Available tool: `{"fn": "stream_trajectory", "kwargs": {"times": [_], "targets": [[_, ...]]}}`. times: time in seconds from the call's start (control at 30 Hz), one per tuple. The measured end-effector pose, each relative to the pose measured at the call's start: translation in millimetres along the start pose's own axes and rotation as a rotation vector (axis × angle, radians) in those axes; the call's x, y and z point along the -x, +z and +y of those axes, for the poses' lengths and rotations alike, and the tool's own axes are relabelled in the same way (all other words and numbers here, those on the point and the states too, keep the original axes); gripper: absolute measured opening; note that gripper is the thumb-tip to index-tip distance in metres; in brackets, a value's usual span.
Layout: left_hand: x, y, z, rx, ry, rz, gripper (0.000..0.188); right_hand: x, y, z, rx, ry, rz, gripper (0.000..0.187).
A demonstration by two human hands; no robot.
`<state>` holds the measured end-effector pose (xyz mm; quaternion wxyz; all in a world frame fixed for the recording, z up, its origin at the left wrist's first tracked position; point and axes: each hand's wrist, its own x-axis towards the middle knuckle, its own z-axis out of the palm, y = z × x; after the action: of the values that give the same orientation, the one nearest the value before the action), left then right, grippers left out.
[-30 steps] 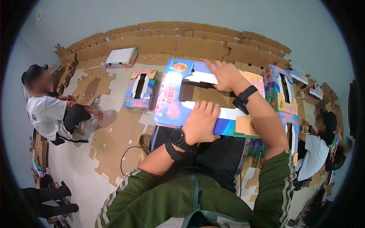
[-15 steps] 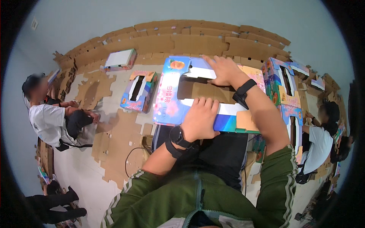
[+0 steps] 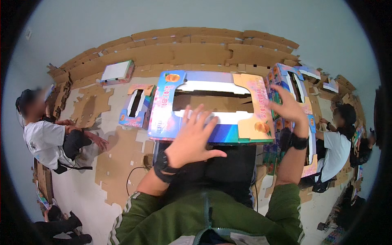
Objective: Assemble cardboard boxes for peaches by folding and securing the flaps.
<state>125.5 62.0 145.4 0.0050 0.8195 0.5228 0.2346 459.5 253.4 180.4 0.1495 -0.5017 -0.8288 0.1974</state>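
Note:
A colourful printed carton (image 3: pixel 158 126) with fruit and blossom pictures lies across my lap. Its top has a long opening edged by white flaps, with bare brown cardboard showing inside. My left hand (image 3: pixel 192 136) is over the near edge, fingers spread and holding nothing; whether it touches the surface, I cannot tell. Beside the carton's orange right end, my right hand (image 3: pixel 289 105) is raised with its fingers apart and nothing in them. Both wrists wear black bands.
Similar cartons stand at the left (image 3: pixel 130 118) and stacked at the right (image 3: pixel 281 73). A white-topped box (image 3: pixel 116 71) lies farther back. Flattened cardboard (image 3: pixel 118 163) covers parts of the floor, with a cardboard barrier (image 3: pixel 179 53) behind. People sit left (image 3: pixel 45 136) and right (image 3: pixel 337 151).
My right hand has left the far flap and moved to the carton's right end. My left hand's fingers have spread and it has shifted left. The orange end panel now shows more fully.

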Motion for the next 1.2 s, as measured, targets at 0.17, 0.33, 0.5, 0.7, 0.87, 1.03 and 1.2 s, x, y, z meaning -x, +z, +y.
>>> {"fn": "stream_trajectory", "kwargs": {"times": [0.17, 0.33, 0.5, 0.7, 0.87, 1.03, 1.2], "targets": [[40, -35, -45, -0.118, -0.267, 0.165, 0.085, 48, 58, -3, -0.762, 0.137, -0.107, 0.087], [53, -24, -97, -0.012, -0.626, 0.263, 0.084, 77, 95, 5, -1.032, 0.150, -0.085, 0.095], [68, -9, -114, 0.778, -0.865, 0.205, 0.070, 90, 108, -1, -1.169, 0.158, 0.014, 0.096], [61, -19, -104, 0.853, -0.891, 0.146, 0.055, 98, 109, -1, -1.217, 0.227, 0.034, 0.094], [63, -16, -112, 0.869, -0.860, 0.155, 0.059, 102, 106, -7, -1.250, 0.253, 0.035, 0.094], [64, -17, -112, 0.854, -0.856, 0.162, 0.058, 102, 109, -3, -1.266, 0.239, 0.035, 0.093], [61, -17, -111, 0.904, -0.870, 0.170, 0.051, 101, 118, 0, -1.273, 0.239, 0.078, 0.087]]}}
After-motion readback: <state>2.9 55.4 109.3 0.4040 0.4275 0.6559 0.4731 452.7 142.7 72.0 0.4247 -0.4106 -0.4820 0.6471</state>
